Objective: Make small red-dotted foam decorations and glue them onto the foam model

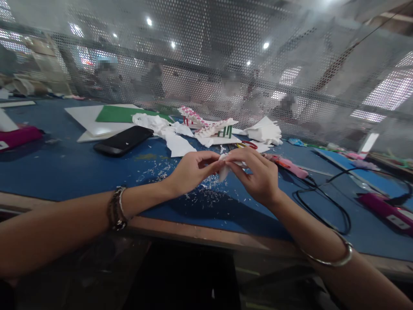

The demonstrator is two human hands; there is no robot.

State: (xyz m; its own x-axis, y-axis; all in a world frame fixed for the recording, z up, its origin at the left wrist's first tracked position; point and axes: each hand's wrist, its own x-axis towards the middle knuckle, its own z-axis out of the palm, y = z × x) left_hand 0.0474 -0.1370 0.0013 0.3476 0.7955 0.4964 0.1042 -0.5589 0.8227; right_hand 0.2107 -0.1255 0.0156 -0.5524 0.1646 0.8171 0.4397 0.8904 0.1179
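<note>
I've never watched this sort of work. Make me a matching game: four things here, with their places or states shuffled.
1. White piece
2. Phone
3. Green sheet
4. Dark bracelet

A. Behind the phone
B. On the left wrist
C. Black, lying flat
D. Between left hand and right hand

Pairs: 1-D, 2-C, 3-A, 4-B

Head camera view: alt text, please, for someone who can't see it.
Left hand and right hand pinch a small white piece together above a blue tabletop strewn with white shreds; a black smartphone lies to the left.
</note>
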